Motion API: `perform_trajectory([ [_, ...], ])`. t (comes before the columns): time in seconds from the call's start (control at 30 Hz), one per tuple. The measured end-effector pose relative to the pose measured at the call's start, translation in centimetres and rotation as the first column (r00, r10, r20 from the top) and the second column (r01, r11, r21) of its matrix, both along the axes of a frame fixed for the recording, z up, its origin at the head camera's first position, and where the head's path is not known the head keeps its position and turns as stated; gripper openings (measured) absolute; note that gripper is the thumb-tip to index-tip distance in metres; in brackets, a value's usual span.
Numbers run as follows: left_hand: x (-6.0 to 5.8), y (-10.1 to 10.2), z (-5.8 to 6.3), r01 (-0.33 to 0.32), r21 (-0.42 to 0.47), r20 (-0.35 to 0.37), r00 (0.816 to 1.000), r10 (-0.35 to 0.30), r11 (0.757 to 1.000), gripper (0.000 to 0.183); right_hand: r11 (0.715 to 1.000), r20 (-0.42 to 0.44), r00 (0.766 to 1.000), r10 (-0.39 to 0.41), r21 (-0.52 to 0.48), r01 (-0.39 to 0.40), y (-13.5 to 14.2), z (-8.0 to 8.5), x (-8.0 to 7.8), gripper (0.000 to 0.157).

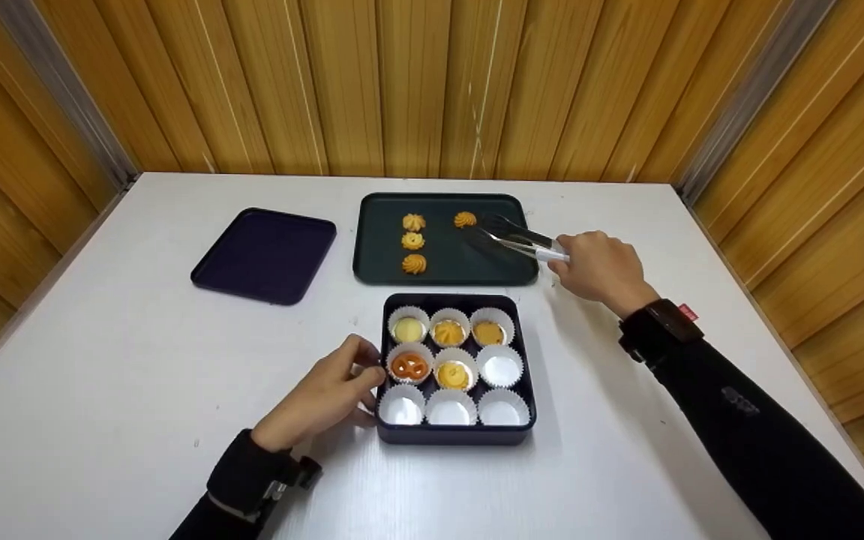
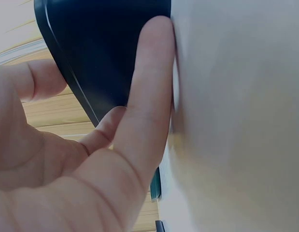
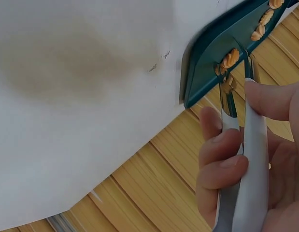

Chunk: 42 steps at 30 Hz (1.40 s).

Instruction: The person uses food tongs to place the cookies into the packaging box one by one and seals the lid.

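Observation:
My right hand point(image 1: 601, 271) grips white-handled metal tongs point(image 3: 256, 159) between thumb and curled fingers. The tongs' spread tips reach over the dark green tray point(image 1: 439, 264), right beside a swirled cookie point(image 1: 465, 219). In the right wrist view this cookie shows between the two tong arms. Near the body stands a dark square box point(image 1: 456, 435) with rows of white paper cups. My left hand point(image 1: 327, 391) rests against its left side, one finger lying straight along the wall point(image 2: 98, 43) in the left wrist view, the thumb at the rim.
Three more cookies point(image 1: 413, 241) stand in a column on the green tray's left half. Inside the box, several cups hold cookies, one a pretzel shape point(image 1: 409, 366); others, like the front-right cup point(image 1: 503, 408), are bare. A dark purple square lid or tray point(image 1: 267, 259) lies back left.

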<state>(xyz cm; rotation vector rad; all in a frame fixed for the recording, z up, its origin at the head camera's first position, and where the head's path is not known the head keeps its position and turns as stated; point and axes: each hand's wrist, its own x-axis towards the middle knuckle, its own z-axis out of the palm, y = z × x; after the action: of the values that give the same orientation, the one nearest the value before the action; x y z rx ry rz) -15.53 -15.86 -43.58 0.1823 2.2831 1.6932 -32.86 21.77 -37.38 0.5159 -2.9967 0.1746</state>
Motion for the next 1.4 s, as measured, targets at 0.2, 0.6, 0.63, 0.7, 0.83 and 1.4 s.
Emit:
perform_trajectory([
  [0.2, 0.0, 0.0, 0.0, -0.003, -0.002, -0.004, 1.000, 0.003, 1.000, 0.031, 1.000, 0.004, 1.000, -0.009, -0.010, 0.009, -1.8, -0.4, -1.4, 0.027],
  [0.6, -0.1, 0.1, -0.1, -0.002, 0.002, -0.009, 1.000, 0.002, 1.000, 0.032, 1.000, -0.019, 1.000, -0.019, 0.022, 0.019, -3.2, 0.1, -2.3, 0.025],
  [0.63, -0.2, 0.1, -0.2, -0.003, 0.006, -0.007, 1.000, 0.003, 1.000, 0.032, 0.999, -0.020, 1.000, -0.015, 0.033, 0.016, -3.2, 0.2, -2.3, 0.026],
  [0.7, -0.1, 0.1, -0.2, -0.004, 0.016, -0.005, 1.000, 0.004, 1.000, 0.031, 0.998, -0.020, 1.000, -0.009, 0.056, 0.010, -3.1, 0.5, -2.2, 0.027],
  [0.83, -0.1, 0.1, -0.2, -0.008, 0.030, 0.002, 1.000, 0.007, 1.000, 0.030, 0.994, -0.006, 1.000, 0.006, 0.107, -0.005, -2.9, 1.4, -2.0, 0.027],
  [1.4, 0.0, 0.1, -0.2, -0.014, 0.018, 0.004, 1.000, 0.014, 1.000, 0.032, 0.972, 0.147, 0.989, 0.003, 0.230, -0.037, -2.1, 5.8, -0.8, 0.021],
])
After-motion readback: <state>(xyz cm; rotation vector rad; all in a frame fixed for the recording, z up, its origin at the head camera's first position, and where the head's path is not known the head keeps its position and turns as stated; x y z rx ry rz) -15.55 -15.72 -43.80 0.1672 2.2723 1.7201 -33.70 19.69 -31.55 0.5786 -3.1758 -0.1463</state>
